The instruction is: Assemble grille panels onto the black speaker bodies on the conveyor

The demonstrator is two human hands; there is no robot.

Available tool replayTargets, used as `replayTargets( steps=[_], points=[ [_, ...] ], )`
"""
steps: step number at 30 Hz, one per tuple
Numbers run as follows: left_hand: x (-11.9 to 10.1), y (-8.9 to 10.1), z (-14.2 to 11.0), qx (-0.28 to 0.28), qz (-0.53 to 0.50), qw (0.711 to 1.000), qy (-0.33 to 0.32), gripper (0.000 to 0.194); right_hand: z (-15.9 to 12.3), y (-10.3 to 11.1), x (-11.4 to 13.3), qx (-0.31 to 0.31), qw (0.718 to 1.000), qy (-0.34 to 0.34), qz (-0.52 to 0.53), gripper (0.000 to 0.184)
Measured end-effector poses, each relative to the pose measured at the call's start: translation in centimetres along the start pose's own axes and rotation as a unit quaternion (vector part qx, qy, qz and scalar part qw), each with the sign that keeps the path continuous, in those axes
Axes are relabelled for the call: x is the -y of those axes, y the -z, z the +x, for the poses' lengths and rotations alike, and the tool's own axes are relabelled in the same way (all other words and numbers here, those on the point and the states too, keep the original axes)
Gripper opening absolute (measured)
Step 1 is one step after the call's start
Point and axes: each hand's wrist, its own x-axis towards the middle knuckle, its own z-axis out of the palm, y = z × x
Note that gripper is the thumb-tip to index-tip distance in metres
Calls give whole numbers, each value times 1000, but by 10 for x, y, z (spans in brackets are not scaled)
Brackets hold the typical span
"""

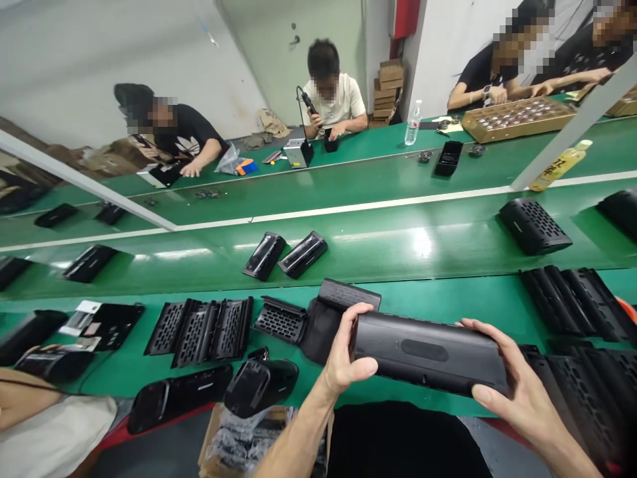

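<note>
I hold a long black speaker housing (428,352) level in front of me, just above the near edge of the green bench (438,299). My left hand (348,352) grips its left end, thumb on the front face. My right hand (507,378) wraps round its right end. An oval recess shows on the housing's front face. Just behind the left hand lie more black housing parts (333,305).
Black perforated grilles (202,328) lie in a row to the left and another stack (572,302) to the right. Two black shells (286,254) sit on the conveyor belt. Across the line, several people work. A co-worker's arm (30,405) is at the lower left.
</note>
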Motion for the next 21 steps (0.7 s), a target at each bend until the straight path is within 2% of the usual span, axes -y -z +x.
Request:
replayTargets(
  steps=[4,6,10,14,16,17,19,21],
  points=[
    [10,-2,2,-42,14,999,-4,80,7,-4,-5,1,1000,0,-5,80],
    [13,1,2,-34,11,999,20,80,9,-4,-5,28,999,-19,-10,80],
    [13,5,-2,5,20,998,61,94,5,-4,-3,54,998,-36,-15,88],
    [18,-1,-6,-57,60,995,54,86,0,-16,-13,20,999,-38,15,79],
    [26,-3,-5,-86,63,989,99,79,2,-22,-22,12,994,-90,59,76],
    [30,-2,-5,-87,51,985,140,76,4,-23,-26,20,986,-139,89,75],
    [38,3,-4,-59,-1,970,235,75,6,-21,-32,53,953,-257,150,76],
    [43,8,-5,-15,-54,955,292,83,6,-14,-35,90,915,-341,197,80]
  ],
)
